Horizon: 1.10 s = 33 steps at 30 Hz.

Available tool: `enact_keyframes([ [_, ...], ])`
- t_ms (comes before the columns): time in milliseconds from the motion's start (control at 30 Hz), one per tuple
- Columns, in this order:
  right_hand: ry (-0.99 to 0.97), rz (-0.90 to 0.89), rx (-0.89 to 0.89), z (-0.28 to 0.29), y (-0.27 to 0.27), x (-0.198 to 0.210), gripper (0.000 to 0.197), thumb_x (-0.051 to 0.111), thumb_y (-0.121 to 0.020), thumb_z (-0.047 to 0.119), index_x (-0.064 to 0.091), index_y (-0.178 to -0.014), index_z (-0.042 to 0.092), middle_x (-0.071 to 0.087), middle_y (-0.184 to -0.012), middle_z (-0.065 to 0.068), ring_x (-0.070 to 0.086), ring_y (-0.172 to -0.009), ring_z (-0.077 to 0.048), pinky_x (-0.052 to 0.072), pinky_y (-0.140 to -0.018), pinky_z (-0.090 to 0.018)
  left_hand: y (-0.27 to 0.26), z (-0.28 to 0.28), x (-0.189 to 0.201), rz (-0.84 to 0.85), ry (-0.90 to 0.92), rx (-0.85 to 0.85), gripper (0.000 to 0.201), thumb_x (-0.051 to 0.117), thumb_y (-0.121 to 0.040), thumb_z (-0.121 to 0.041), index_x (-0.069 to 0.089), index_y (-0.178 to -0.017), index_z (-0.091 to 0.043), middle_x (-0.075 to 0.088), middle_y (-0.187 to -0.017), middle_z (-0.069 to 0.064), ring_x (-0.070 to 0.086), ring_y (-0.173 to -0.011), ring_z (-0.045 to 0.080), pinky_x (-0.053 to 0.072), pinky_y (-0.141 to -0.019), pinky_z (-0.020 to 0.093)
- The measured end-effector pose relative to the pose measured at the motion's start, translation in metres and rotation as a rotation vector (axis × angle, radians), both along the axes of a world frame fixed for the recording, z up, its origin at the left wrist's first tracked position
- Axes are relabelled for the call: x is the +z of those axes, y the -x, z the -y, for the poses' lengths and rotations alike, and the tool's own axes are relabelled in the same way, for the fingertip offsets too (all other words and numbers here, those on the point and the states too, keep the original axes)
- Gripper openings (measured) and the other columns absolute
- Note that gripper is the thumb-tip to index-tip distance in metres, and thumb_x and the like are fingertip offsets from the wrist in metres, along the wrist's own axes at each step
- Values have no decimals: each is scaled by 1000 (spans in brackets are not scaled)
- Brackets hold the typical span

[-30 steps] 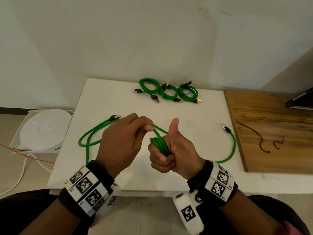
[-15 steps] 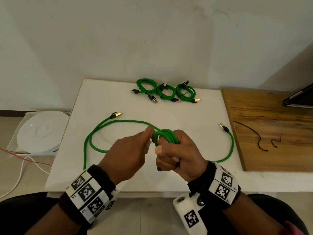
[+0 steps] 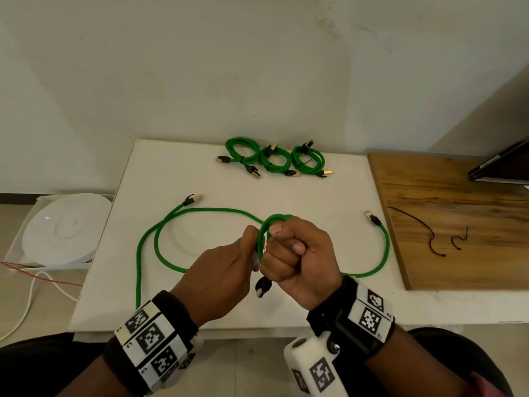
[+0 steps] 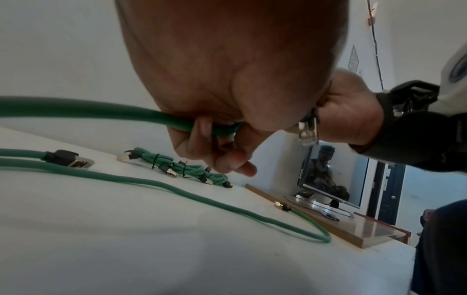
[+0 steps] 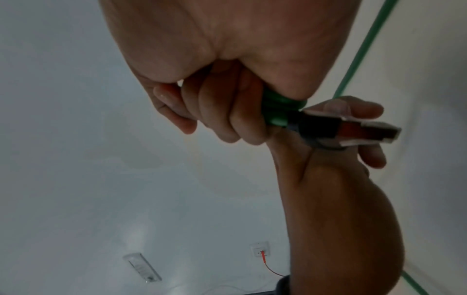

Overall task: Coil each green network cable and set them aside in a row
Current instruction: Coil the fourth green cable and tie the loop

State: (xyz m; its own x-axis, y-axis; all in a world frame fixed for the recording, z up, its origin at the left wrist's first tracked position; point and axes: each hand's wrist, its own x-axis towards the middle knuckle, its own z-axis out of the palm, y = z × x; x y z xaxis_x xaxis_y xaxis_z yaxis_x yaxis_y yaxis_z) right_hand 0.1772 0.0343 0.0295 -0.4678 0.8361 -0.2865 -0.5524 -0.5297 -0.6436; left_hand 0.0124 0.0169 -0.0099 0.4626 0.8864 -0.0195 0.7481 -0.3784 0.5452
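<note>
My right hand (image 3: 289, 247) is a knuckles-up fist that grips a small coil of green cable (image 3: 275, 220). The coil's plug (image 3: 263, 287) hangs below the fist. Close on its left, my left hand (image 3: 252, 242) pinches the same cable (image 4: 101, 108) just beside the coil. The uncoiled length (image 3: 206, 209) trails left across the white table (image 3: 286, 196). A second loose green cable (image 3: 386, 250) lies under my hands, with a plug (image 3: 372, 219) at the right. Three tied green coils (image 3: 276, 161) sit in a row at the back.
A wooden board (image 3: 472, 262) lies at the right with two black ties (image 3: 418, 224) on it. A dark screen (image 3: 503, 167) stands at its far end. Left of the table, a round white device (image 3: 63, 227) sits in a box on the floor beside red and white wires.
My right hand has rolled from thumb-up to knuckles-up, taking another turn of cable into the coil. My left hand has slid in against the fist.
</note>
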Motion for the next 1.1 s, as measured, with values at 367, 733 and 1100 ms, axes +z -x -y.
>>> enact_keyframes([
  [367,297,-84,-190,-11,-2,-1,49,47,-91,20,31,-45,24,19,-38,7,5,-41,-13,7,-42,-26,-5,-2,-8,-71,93,13,34,55,-96,-4,38,-106,-32,30,-65,-20,37,-46,12,33,-47,26],
  [733,340,-306,-316,-27,-14,-9,51,48,-93,25,37,-43,24,11,-45,9,8,-39,-10,17,-35,-23,-12,3,-11,-42,101,-88,16,47,-108,-35,60,-116,-29,68,-94,-14,62,-74,7,50,-68,26],
  [1100,306,-206,-711,-47,-30,-26,44,44,-106,28,46,-63,18,29,-48,5,29,-39,-12,31,-41,-22,-8,4,1,68,-166,-32,37,38,-107,-53,68,-120,-35,71,-85,-16,65,-70,6,54,-60,32],
])
